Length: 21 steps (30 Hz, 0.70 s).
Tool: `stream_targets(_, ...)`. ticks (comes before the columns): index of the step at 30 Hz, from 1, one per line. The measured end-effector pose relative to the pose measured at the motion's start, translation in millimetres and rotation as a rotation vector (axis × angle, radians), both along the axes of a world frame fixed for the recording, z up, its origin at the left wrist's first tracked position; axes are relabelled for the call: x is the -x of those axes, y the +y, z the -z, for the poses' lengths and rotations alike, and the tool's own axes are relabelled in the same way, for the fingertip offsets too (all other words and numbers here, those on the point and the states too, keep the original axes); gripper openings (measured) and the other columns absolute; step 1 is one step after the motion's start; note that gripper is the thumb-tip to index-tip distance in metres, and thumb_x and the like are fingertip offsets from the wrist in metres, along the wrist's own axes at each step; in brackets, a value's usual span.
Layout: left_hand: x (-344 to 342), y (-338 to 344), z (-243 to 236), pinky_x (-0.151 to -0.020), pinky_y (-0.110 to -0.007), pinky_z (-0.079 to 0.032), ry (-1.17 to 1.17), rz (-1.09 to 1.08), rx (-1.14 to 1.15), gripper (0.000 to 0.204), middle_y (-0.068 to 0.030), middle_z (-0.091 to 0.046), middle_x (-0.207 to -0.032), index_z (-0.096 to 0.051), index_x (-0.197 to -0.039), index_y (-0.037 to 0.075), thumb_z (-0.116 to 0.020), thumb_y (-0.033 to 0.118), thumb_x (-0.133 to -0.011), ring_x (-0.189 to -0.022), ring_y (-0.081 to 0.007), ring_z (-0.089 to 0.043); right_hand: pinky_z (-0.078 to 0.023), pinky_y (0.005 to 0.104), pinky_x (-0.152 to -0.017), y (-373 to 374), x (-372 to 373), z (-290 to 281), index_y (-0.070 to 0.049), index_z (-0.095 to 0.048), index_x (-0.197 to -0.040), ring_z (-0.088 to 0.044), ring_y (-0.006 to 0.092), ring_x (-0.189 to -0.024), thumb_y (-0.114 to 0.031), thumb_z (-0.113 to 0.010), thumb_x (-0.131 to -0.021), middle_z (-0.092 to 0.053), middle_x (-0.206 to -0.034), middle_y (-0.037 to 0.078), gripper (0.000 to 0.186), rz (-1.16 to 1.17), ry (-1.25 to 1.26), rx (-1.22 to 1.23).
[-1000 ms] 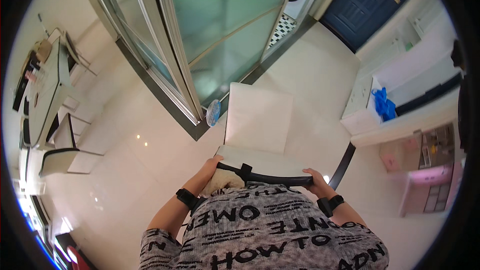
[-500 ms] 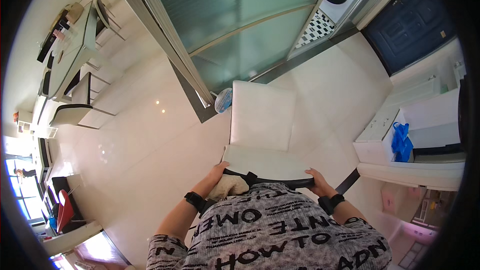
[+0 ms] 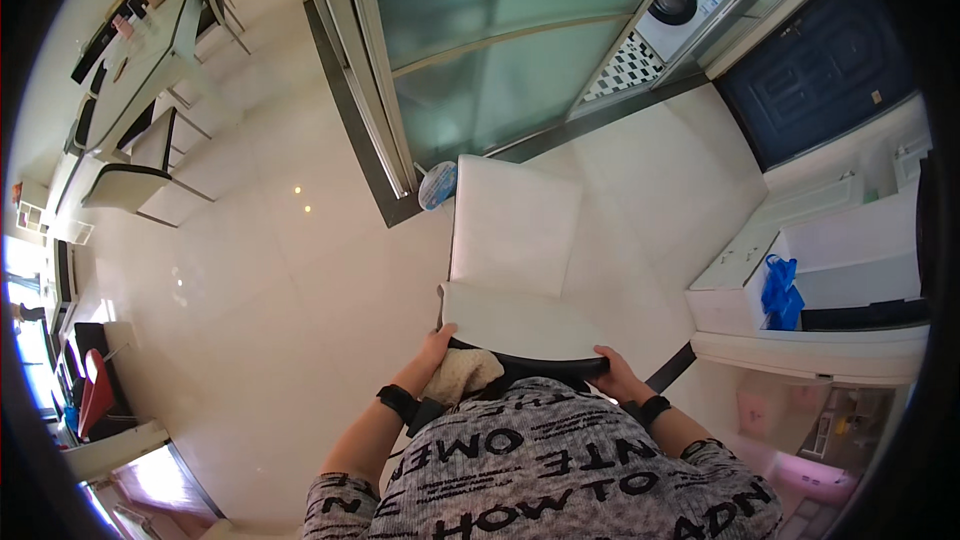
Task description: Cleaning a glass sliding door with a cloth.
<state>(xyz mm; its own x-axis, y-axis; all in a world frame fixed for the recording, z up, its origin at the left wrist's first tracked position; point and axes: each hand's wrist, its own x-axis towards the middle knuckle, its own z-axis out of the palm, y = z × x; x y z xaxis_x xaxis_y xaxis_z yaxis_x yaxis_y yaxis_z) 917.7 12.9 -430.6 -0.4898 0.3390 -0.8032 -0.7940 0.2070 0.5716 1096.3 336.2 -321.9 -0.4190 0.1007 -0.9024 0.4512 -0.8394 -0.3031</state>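
A chair with a white seat (image 3: 512, 225) and a white backrest (image 3: 520, 320) stands right in front of me, its back toward my body. My left hand (image 3: 436, 345) grips the left end of the backrest's black-edged top. At the right end of that edge, my right hand (image 3: 614, 374) is closed around it. A beige fluffy cloth (image 3: 466, 374) hangs beside my left hand, between it and my shirt; what holds it is hidden. By the seat's far left corner there is a round blue and white thing (image 3: 438, 186), its kind unclear.
Beyond the chair runs a frosted glass sliding door (image 3: 500, 90) with a washing machine (image 3: 685, 5) behind its opening. A dark blue door (image 3: 815, 65) lies far right. White cabinets (image 3: 735, 275) with a blue bag (image 3: 782, 292) stand right; a dining table (image 3: 145, 70) and chairs stand left.
The view has shifted slightly, so the room sits a little further left in the picture. Both hands keep their hold on the chair's backrest.
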Motion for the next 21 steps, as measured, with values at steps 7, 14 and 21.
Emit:
stream_targets(7,-3.6,59.6,-34.3,-0.082,-0.035,-0.044,-0.014,0.029,-0.052,0.07,-0.0245,-0.058,-0.106,-0.049,-0.113,-0.017,-0.048,0.045,-0.079,-0.095,-0.0301,-0.058,-0.049,0.0455,-0.084,81.8,-5.0,21.3,-0.006,-0.048,-0.092,-0.057,0.0262,-0.086,-0.016,-0.057,-0.083,-0.054,-0.089,0.01,0.017,-0.015,-0.019,-0.124)
stream_targets(14,-35.9,150.3,-37.3,-0.087,-0.035,-0.04,0.132,0.21,0.047,0.073,-0.0282,-0.057,-0.105,-0.051,-0.109,-0.017,-0.044,0.05,-0.082,-0.101,-0.032,-0.055,-0.05,0.0409,-0.08,178.2,27.0,-9.3,-0.009,-0.052,-0.092,-0.058,0.0207,-0.079,-0.023,-0.057,-0.083,-0.057,-0.084,0.005,0.017,-0.186,-0.095,-0.384)
stream_targets(21,-79.6,214.7,-23.7,-0.087,-0.036,-0.039,0.042,-0.067,0.08,0.064,-0.0253,-0.06,-0.098,-0.056,-0.105,-0.01,-0.044,0.047,-0.08,-0.096,-0.0313,-0.057,-0.053,0.0356,-0.073,249.6,21.9,-6.4,-0.006,-0.054,-0.091,-0.059,0.0165,-0.076,-0.03,-0.059,-0.082,-0.056,-0.08,0.004,0.026,-0.43,0.026,-0.483)
